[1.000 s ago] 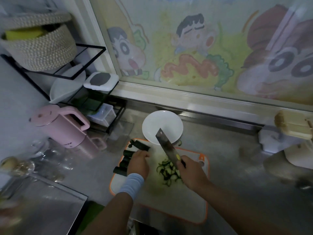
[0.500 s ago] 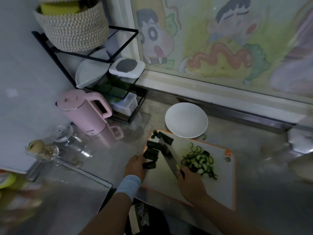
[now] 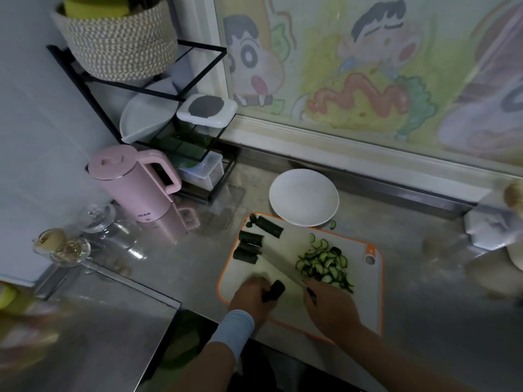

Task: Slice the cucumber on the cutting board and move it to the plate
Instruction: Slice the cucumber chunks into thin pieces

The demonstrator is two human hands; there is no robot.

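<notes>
Gripping stubby dark-green cucumber chunk (image 3: 274,290) in curled left hand (image 3: 250,295), near-left on white orange-rimmed cutting board (image 3: 365,304). Clasping steel kitchen knife (image 3: 278,264) by handle in closed right hand (image 3: 331,306), blade pointing far-left, just right of chunk. Chunk axis near-left to far-right, roughly crosswise to blade. White round plate (image 3: 304,198) past far edge.

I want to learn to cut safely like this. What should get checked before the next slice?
1. Left hand holds the cucumber piece: ok.
2. Right hand grips the knife: ok.
3. Left hand away from the knife's edge: cannot tell, blurred.
4. Cucumber slices heaped right of the knife, clear of the piece: ok.
5. Plate at the cutting board's far edge, nothing on it: ok.
</notes>
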